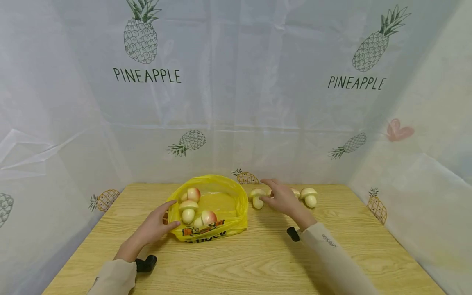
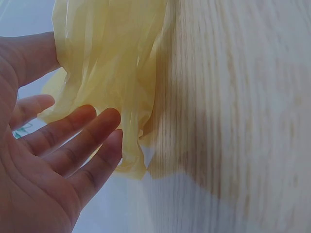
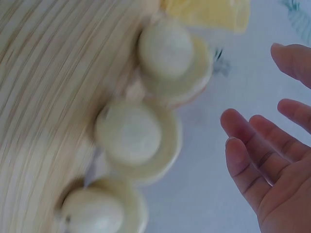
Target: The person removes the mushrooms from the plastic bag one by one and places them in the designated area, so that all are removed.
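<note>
We see the yellow bag (image 1: 242, 205) on the table (image 1: 228, 270), its mouth wide and facing up, so probably the inside is easy to reach. Three mushrooms (image 1: 188, 212) lie within it, toward nine o'clock. At the bag's nine o'clock edge, our left hand (image 1: 156, 224) has its fingers spread, touching the plastic; we think this steadies the thin wall, but how firmly we cannot tell. At three o'clock, more mushrooms (image 1: 309, 197) make a row, perhaps for picking one by one. Our right hand (image 1: 284, 199) is above this row, fingers apart and pinching nothing, and it hides the middle ones from the head view. At twelve o'clock, the pineapple sheet (image 1: 228, 102) closes the space behind.
</note>
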`<state>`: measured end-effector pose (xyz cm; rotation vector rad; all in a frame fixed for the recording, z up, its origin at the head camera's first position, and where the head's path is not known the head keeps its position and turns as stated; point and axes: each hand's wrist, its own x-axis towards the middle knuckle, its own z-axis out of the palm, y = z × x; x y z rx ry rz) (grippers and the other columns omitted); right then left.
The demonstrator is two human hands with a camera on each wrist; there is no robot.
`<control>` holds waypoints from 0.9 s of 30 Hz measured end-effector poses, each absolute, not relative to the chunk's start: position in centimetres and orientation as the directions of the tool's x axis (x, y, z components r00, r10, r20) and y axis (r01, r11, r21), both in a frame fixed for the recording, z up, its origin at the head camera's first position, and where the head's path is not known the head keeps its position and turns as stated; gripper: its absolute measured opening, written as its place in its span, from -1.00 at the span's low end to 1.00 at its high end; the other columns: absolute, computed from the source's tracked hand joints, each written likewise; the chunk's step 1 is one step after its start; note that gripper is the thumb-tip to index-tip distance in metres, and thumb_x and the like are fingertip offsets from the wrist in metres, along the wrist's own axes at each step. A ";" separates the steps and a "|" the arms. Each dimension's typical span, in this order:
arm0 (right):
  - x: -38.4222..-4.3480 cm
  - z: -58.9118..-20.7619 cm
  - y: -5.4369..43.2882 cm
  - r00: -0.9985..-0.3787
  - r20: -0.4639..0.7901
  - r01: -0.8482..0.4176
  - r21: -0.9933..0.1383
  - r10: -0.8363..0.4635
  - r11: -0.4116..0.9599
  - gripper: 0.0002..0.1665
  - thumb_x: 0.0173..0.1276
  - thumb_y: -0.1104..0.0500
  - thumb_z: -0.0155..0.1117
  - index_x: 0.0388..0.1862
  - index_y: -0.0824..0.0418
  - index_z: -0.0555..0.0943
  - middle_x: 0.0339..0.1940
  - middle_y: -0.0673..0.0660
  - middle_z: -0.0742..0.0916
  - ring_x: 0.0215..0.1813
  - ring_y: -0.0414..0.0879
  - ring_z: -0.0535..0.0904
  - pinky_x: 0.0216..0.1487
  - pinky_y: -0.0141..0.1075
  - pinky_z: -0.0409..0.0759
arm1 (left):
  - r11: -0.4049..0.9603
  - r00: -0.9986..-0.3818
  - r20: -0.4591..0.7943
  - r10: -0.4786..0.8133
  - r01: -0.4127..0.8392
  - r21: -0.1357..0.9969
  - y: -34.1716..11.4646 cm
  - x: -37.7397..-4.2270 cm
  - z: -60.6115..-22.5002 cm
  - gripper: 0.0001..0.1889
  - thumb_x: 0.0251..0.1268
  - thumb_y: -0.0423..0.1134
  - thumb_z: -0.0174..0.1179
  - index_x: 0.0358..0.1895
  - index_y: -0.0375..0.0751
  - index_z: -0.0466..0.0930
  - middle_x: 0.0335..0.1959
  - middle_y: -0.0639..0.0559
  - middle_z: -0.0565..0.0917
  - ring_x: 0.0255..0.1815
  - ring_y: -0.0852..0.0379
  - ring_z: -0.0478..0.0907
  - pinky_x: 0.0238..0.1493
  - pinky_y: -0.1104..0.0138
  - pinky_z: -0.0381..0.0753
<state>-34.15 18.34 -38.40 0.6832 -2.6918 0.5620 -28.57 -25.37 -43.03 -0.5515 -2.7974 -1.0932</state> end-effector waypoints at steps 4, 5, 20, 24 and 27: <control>-34.3 -38.7 16.2 -0.823 0.376 -0.539 -0.275 -0.427 0.796 -0.29 0.31 -0.11 0.29 0.39 0.02 0.36 0.18 0.11 0.53 -0.37 -0.21 0.48 -0.44 -0.33 0.46 | 0.675 -0.929 0.213 0.303 0.367 0.640 -25.3 -28.5 -43.0 -0.22 0.26 -0.10 0.29 0.45 -0.30 0.14 0.35 -0.39 0.27 0.06 -0.26 0.48 -0.10 0.05 0.60; -34.3 -38.8 15.7 -0.819 0.375 -0.545 -0.272 -0.434 0.793 -0.30 0.32 -0.12 0.28 0.39 0.00 0.36 0.18 0.09 0.53 -0.36 -0.21 0.48 -0.44 -0.33 0.47 | 0.677 -0.930 0.212 0.301 0.365 0.639 -25.3 -28.5 -43.0 -0.22 0.26 -0.10 0.29 0.45 -0.29 0.13 0.35 -0.39 0.27 0.06 -0.25 0.49 -0.10 0.06 0.60; -33.9 -39.3 9.6 -0.741 0.345 -0.665 -0.257 -0.576 0.701 -0.37 0.38 -0.18 0.17 0.35 0.01 0.39 0.18 0.05 0.54 -0.35 -0.30 0.44 -0.42 -0.40 0.46 | 0.670 -0.930 0.208 0.302 0.362 0.648 -25.3 -28.4 -43.0 -0.24 0.27 -0.14 0.28 0.45 -0.30 0.14 0.35 -0.40 0.27 0.07 -0.25 0.49 -0.11 0.05 0.60; -33.8 -39.7 8.4 -0.719 0.334 -0.692 -0.265 -0.610 0.671 -0.36 0.39 -0.19 0.14 0.36 0.01 0.38 0.20 0.06 0.54 -0.32 -0.25 0.49 -0.38 -0.40 0.48 | 0.672 -0.930 0.208 0.303 0.363 0.646 -25.3 -28.5 -43.1 -0.24 0.27 -0.15 0.28 0.45 -0.30 0.13 0.35 -0.40 0.27 0.07 -0.26 0.49 -0.10 0.05 0.60; -33.5 -39.8 7.5 -0.709 0.317 -0.705 -0.278 -0.630 0.653 -0.36 0.40 -0.20 0.13 0.38 0.00 0.36 0.18 0.06 0.56 -0.29 -0.21 0.53 -0.35 -0.38 0.50 | 0.671 -0.928 0.212 0.307 0.369 0.643 -25.3 -28.5 -43.1 -0.24 0.27 -0.14 0.28 0.45 -0.31 0.13 0.35 -0.39 0.27 0.07 -0.26 0.48 -0.10 0.05 0.60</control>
